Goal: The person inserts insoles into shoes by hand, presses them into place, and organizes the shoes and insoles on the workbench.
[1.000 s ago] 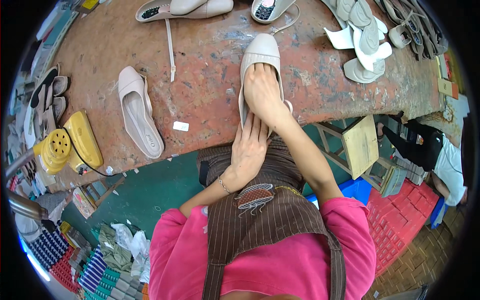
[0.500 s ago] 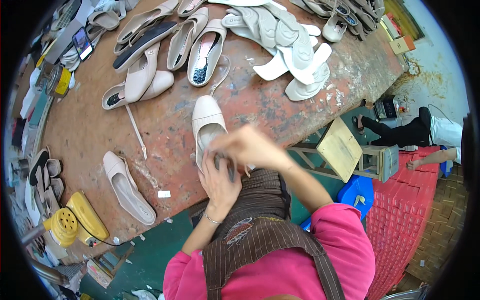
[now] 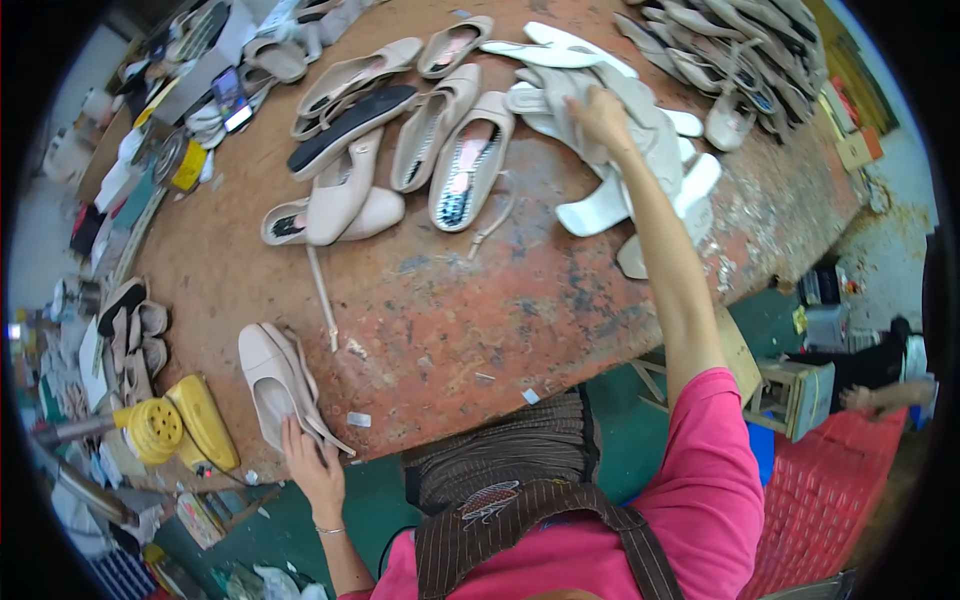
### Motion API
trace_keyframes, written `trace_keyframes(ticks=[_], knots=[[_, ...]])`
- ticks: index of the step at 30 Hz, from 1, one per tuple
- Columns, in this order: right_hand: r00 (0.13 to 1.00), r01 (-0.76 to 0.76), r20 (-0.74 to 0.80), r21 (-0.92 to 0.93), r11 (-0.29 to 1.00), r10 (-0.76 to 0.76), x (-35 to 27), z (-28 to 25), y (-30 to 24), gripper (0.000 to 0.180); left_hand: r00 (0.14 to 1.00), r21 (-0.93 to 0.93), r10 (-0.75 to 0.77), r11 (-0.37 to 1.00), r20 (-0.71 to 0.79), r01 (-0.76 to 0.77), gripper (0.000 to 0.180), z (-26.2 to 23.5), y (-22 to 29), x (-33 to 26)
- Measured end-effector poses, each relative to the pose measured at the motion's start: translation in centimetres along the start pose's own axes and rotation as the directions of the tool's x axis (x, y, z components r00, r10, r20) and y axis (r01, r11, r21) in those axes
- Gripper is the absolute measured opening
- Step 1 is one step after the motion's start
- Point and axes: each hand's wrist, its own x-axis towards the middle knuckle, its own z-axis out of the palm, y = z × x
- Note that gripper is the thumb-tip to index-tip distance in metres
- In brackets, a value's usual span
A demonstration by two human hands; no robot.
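Observation:
Two beige slip-on shoes lie side by side near the table's front left. My left hand (image 3: 314,468) has its fingers on the heel end of the nearer pair's open-topped shoe (image 3: 262,383), and the second shoe (image 3: 293,362) rests against that one's right side. Far across the table, my right hand (image 3: 602,118) reaches into a heap of pale grey and white insoles (image 3: 648,125). Its fingers are bent down on one grey insole; the fingertips are partly hidden. Several unfinished beige shoes (image 3: 468,175) stand left of the heap, some with loose straps.
A yellow lamp-like device (image 3: 155,427) stands at the table's left edge. A phone (image 3: 231,98) and a tin (image 3: 180,163) are at the far left. More shoes are piled (image 3: 735,60) at the far right. A wooden stool (image 3: 800,395) and another person's arm (image 3: 885,398) are on the right.
The shoe that both hands worked on at the front edge now lies beside the other at left. My left hand went left with it; my right hand reached out to the insoles.

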Motion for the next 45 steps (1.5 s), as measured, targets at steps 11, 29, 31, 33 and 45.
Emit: trace_keyframes(ticks=[11, 29, 31, 33, 45], knots=[[0.905, -0.418, 0.27, 0.699, 0.581, 0.328, -0.7, -4.6, 0.5, 0.035, 0.973, 0.229, -0.023, 0.97, -0.228, 0.076, 0.02, 1.4, -2.6, 2.0], [0.595, 0.26, -0.61, 0.762, 0.593, 0.524, -22.2, -16.3, -4.2, 0.057, 0.819, 0.172, 0.574, 0.807, -0.007, -0.564, 0.048, 5.7, 8.1, 34.1], [0.793, 0.133, -0.295, 0.938, 0.32, 0.534, -23.9, -16.8, -3.9, 0.059, 0.889, -0.344, 0.406, 0.882, 0.211, -0.322, 0.043, 2.1, 8.2, 34.1], [0.909, -0.19, 0.178, 0.982, -0.005, 0.377, -26.0, -16.4, -3.2, 0.063, 0.94, -0.875, 0.291, 0.484, 0.18, 0.018, 0.037, -1.8, 10.4, 30.3], [0.989, -0.015, 0.105, 0.773, 0.635, -0.104, -32.7, -11.0, -11.5, 0.062, 0.988, -0.702, 0.046, 0.708, 0.146, 0.071, 0.038, 5.1, 18.6, 3.6]])
